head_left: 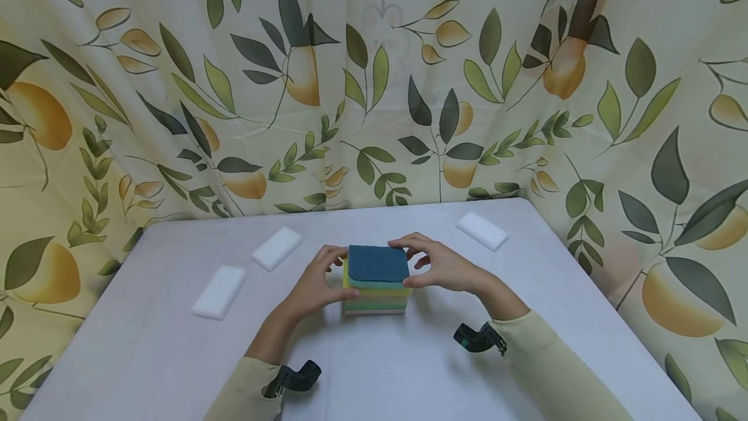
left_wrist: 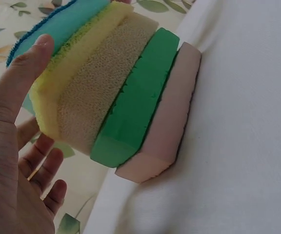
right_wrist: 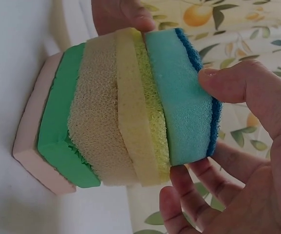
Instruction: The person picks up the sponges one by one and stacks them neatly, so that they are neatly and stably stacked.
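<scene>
Pinching blue sponge [head_left: 378, 264] with right hand [head_left: 443, 268], gripping yellow sponge [right_wrist: 135, 107] beneath with left hand [head_left: 315, 284]. Looks like aligning stack [left_wrist: 104, 80] top; probably needs squaring edges, then gentle release.

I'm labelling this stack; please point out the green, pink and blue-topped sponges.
Green sponge [left_wrist: 137, 95], left wrist view: side face.
Pink sponge [left_wrist: 171, 105], left wrist view: side face.
Blue-topped sponge [head_left: 378, 264], head view: top.

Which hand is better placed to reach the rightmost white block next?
Probably the right hand: it's nearer that white block, while the left hand is across the sponge stack.
</scene>
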The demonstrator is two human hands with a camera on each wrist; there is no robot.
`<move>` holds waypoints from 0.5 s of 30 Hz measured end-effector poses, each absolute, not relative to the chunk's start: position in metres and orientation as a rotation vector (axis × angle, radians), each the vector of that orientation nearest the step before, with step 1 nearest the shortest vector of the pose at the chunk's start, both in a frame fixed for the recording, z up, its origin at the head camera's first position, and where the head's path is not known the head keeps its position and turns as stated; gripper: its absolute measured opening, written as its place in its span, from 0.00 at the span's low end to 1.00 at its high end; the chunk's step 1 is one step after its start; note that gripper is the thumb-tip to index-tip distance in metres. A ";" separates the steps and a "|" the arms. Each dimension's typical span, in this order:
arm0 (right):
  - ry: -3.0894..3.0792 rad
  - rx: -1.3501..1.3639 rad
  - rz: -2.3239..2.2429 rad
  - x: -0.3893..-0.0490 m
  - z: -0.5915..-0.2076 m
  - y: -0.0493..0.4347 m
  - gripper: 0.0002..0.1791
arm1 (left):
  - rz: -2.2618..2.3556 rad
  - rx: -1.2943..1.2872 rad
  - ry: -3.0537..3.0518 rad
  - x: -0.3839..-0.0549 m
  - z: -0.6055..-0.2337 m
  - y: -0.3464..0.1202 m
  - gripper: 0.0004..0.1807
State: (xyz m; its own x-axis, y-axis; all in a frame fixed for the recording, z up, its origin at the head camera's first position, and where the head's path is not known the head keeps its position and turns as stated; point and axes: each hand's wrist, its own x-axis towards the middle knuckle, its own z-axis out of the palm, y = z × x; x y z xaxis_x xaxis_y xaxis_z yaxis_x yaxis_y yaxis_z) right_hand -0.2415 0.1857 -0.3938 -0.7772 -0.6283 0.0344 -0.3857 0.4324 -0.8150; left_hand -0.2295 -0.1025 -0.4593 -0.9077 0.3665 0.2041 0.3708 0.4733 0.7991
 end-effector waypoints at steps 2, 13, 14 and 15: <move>2.414 -0.882 -1.262 -0.242 -0.394 0.186 0.37 | -1.452 -0.683 -2.685 -0.231 -0.457 -0.103 0.45; 2.410 -0.889 -1.258 -0.242 -0.393 0.184 0.37 | -1.452 -0.824 -2.596 -0.236 -0.442 -0.099 0.46; 2.410 -0.887 -1.257 -0.242 -0.393 0.184 0.37 | -1.453 -0.829 -2.595 -0.236 -0.441 -0.099 0.46; 2.410 -0.886 -1.258 -0.242 -0.393 0.184 0.37 | -1.453 -0.831 -2.597 -0.236 -0.439 -0.098 0.46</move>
